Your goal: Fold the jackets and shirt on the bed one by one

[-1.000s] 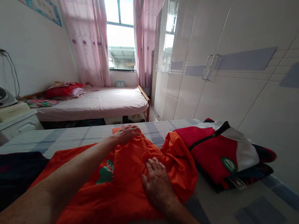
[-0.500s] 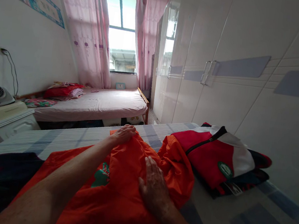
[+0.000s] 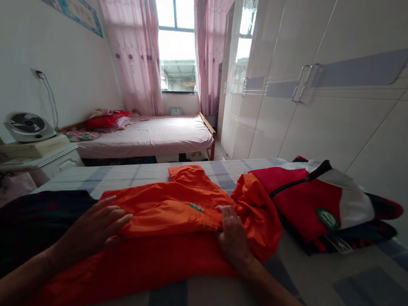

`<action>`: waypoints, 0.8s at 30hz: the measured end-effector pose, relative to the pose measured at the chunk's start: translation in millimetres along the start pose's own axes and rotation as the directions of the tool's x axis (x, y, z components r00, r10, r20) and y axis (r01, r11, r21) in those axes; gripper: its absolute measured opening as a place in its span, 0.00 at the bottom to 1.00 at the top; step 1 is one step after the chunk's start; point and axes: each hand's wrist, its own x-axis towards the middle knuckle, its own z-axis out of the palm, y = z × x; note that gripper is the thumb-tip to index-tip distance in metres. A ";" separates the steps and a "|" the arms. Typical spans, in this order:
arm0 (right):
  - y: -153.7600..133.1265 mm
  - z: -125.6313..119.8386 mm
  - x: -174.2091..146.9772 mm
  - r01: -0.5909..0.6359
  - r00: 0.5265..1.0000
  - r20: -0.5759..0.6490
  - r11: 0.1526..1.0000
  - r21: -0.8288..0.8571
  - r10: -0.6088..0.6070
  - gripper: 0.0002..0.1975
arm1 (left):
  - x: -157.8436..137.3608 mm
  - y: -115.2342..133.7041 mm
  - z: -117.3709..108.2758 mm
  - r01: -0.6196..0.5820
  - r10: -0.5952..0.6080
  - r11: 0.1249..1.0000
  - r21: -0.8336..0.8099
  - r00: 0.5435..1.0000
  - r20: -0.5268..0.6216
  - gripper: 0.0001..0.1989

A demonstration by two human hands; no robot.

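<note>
An orange garment [image 3: 167,208] with a small green print lies partly folded on the checked bedspread. One sleeve [image 3: 256,214] is bunched at its right side. My left hand [image 3: 100,224] is over the garment's left part, its fingers spread and nothing held in them. At the right end of the upper fold, my right hand [image 3: 234,238] has its fingers and thumb closed on the orange cloth. Some of its fingertips are hard to make out.
A folded red, white and black jacket [image 3: 317,201] lies to the right, beside the orange sleeve. Dark clothing [image 3: 32,221] lies at the left. A white wardrobe [image 3: 327,118] borders the bed. Beyond are a second bed [image 3: 162,133] and a fan [image 3: 29,124].
My left hand has come back from the garment's far edge toward the lower left. A fold of orange cloth now covers most of the green print. The view has shifted somewhat left.
</note>
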 end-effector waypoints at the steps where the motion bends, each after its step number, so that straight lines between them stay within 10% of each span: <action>1: -1.2 -1.3 0.2 0.022 1.000 0.003 1.000 0.000 -0.022 0.25 | -11.7 7.7 -0.6 0.037 -0.037 0.999 0.012 0.998 0.044 0.17; 14: -17.8 -43.2 -14.7 0.494 0.858 -0.015 0.834 -0.246 -0.513 0.06 | -21.6 24.5 -45.3 0.324 -0.322 0.945 0.039 0.946 -0.051 0.07; 24: -41.9 -66.7 -29.7 0.528 0.834 0.274 0.837 -0.145 -0.479 0.12 | -61.2 57.7 -64.3 0.426 -0.377 0.876 -0.226 0.897 0.229 0.13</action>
